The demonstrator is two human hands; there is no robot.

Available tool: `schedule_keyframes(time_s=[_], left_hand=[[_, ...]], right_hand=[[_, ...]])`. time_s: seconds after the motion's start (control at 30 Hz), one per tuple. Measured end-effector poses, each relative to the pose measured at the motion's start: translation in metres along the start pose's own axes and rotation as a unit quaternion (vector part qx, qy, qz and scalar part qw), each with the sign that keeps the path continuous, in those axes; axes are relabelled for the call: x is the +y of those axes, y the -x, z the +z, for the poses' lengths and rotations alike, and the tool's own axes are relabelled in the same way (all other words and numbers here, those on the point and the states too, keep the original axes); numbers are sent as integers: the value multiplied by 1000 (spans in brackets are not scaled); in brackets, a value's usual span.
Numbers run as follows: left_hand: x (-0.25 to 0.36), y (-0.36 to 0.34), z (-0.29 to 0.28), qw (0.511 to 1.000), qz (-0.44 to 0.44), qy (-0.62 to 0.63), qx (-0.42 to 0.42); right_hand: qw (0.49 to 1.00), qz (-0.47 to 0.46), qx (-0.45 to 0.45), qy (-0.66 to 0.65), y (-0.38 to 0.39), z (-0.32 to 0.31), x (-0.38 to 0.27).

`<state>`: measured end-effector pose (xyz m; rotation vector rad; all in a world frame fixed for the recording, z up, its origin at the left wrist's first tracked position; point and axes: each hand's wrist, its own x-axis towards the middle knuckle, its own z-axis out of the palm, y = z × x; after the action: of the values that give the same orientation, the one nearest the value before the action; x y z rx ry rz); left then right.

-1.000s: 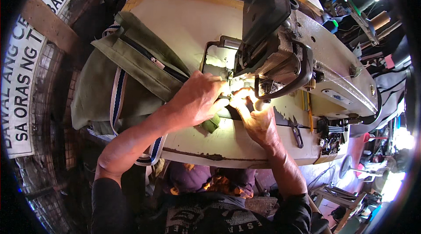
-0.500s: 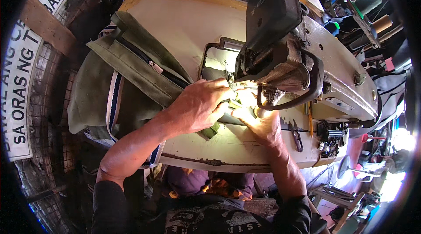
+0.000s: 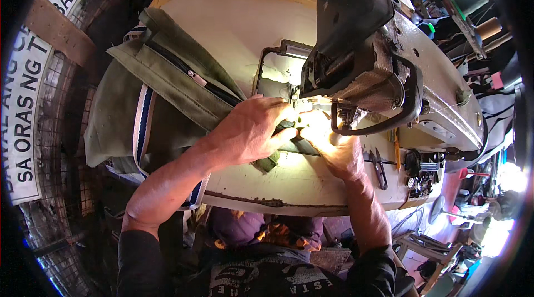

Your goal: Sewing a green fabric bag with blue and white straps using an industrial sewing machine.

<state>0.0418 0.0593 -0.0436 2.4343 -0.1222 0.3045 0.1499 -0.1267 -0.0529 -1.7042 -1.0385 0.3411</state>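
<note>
Far left, a white banner (image 3: 25,113) with dark lettering hangs on a wire mesh wall. Next comes the olive canvas bag (image 3: 139,102), heavy and rumpled, slumped over the left edge of the cream table (image 3: 233,18), a dark zipper (image 3: 192,77) running across it and a blue-and-white striped strap (image 3: 143,124) trailing down. The left hand (image 3: 253,130) lies palm down on the bag's folded edge, fingers curled and pressing the cloth flat toward the needle. Just right of it, under a hot white lamp glare, the right hand (image 3: 334,149) pinches the same strip of cloth, though the glare makes that grip hard to read. Above both looms the sewing machine (image 3: 356,57), dark, boxy metal. Small scissors (image 3: 380,166) lie on the table edge, right.
</note>
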Motion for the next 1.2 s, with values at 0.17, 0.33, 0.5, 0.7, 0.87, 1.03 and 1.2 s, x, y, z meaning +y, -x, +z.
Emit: schedule_keyframes(time_s=[0.17, 0.33, 0.5, 0.7, 0.87, 1.03, 1.2], left_hand=[[1, -1, -2, 1000, 19, 17, 8], [-7, -6, -11, 991, -40, 120, -49], [-8, -11, -11, 978, -86, 189, -17], [-11, -14, -14, 979, -74, 181, -60], [-12, -17, -15, 994, 7, 105, -41], [-7, -16, -12, 992, -45, 114, -28], [-4, -14, -6, 992, -62, 105, 15]], right_hand=[[999, 34, -16, 6, 0, -3, 2], [999, 16, -29, 30, -1, -6, 1], [996, 69, 6, -59, 2, 2, 3], [998, 13, 11, 55, 5, -1, 11], [999, 21, 11, 33, 4, 1, 11], [998, 58, 33, -20, 5, 2, 3], [991, 113, 15, -62, 6, 1, 1]])
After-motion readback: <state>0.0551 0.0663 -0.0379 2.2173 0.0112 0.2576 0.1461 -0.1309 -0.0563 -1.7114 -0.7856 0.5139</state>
